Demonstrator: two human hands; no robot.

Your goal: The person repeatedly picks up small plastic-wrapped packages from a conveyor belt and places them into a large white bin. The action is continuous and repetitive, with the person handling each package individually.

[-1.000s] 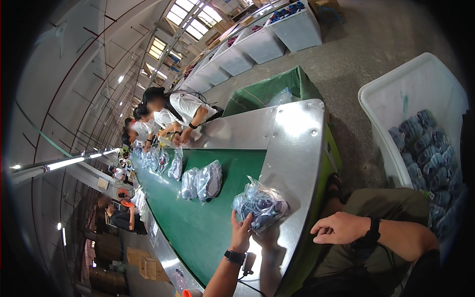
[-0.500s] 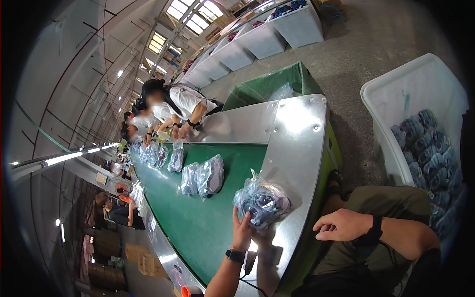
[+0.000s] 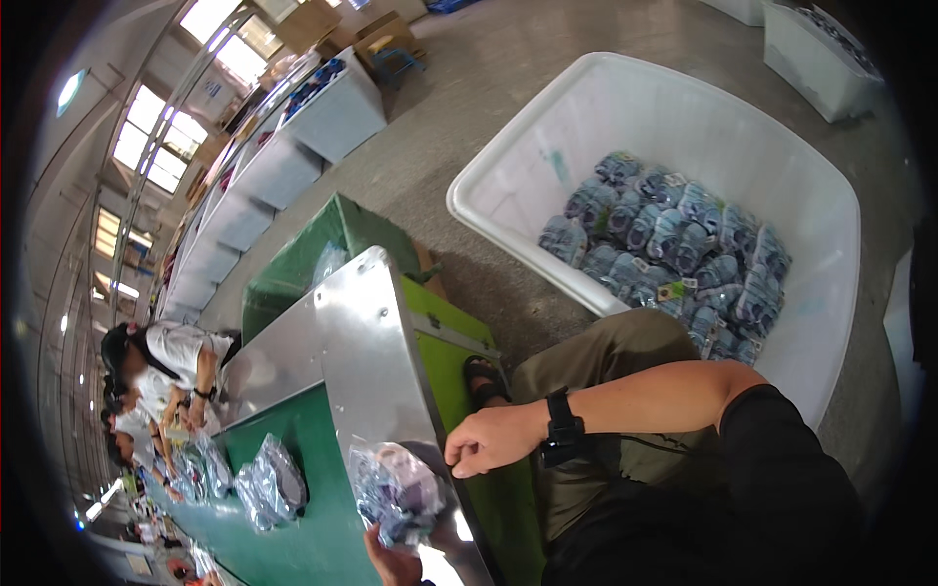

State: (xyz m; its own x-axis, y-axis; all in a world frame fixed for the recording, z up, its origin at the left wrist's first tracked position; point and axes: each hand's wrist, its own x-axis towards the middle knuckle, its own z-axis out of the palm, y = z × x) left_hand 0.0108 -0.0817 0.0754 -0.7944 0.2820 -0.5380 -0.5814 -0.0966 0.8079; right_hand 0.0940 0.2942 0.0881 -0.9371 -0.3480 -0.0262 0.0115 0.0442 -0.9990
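Observation:
A clear plastic bag of blue-grey shoes (image 3: 396, 488) lies at the metal end of the green conveyor belt (image 3: 322, 532). My left hand (image 3: 393, 562) grips its near edge, with part of the hand cut off by the lower frame edge. My right hand (image 3: 498, 441) hovers beside the bag, over the belt's metal edge, its fingers loosely bent and nothing in them. More bagged shoes (image 3: 271, 483) sit farther along the belt. To the right, a large white bin (image 3: 547, 259) holds many similar blue-grey shoes (image 3: 674, 234), with no outer bags that I can make out.
A green bin (image 3: 293, 259) stands past the belt's metal corner (image 3: 362, 293). Other people (image 3: 186, 361) work along the belt's far left side. White tubs (image 3: 332, 117) line the back, and another white tub (image 3: 821, 63) stands at the far right. My knee is between belt and bin.
The view has swung right, bringing the white bin fully into sight. My left hand stays at the bagged shoes. My right hand is now closer to that bag.

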